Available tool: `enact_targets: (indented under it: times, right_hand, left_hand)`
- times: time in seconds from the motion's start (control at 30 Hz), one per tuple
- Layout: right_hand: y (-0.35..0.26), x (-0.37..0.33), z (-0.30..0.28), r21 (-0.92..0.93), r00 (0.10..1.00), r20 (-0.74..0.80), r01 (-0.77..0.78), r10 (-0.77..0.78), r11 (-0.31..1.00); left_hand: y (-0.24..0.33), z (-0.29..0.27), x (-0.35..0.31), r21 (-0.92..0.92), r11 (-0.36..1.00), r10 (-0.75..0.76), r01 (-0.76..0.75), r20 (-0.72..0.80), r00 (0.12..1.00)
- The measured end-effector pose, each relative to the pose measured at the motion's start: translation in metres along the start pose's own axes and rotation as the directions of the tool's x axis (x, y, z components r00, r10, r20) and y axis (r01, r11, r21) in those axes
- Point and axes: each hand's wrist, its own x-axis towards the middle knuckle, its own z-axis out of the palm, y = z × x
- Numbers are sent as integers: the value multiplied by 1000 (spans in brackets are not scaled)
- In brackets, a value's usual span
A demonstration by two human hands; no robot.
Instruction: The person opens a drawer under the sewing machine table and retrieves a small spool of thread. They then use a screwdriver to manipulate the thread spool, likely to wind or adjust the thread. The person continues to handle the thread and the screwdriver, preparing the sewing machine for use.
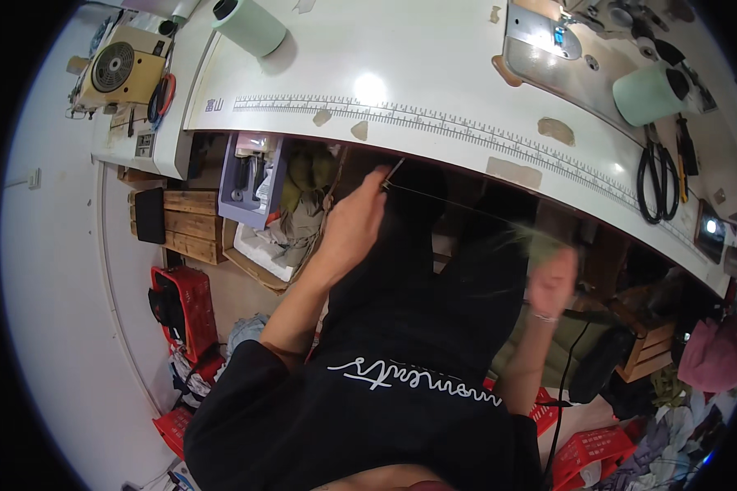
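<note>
My left hand (355, 219) is just below the table's front edge, its fingers pinched round a small, thin metal piece (395, 170) whose kind I cannot make out. A fine thread (458, 206) stretches from there towards my right hand (553, 282), which is closed and smeared by motion. Blurred green strands, likely thread (539, 242), show at its fingertips. Both hands are over my lap, in front of the white sewing table (368, 74) with its printed ruler scale.
A sewing machine bed plate (540, 41) lies at the far right, near a pale green thread cone (651, 92) and black scissors (657, 182). Another cone (250, 26) is at the far left. Beneath the table's left are a lilac drawer (250, 214) and a cardboard box (258, 274) of cloth.
</note>
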Motion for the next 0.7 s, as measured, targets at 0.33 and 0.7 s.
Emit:
enact_targets:
  times: [0.33, 0.7]
  right_hand:
    - [4, 17, 12, -471, 878, -343, 148, -335, 870]
    - [74, 30, 61, -393, 858, -512, -286, 50, 874]
  left_hand:
    - [21, 26, -7, -42, 991, 128, -125, 85, 988]
    - [13, 11, -2, -22, 992, 127, -126, 53, 990]
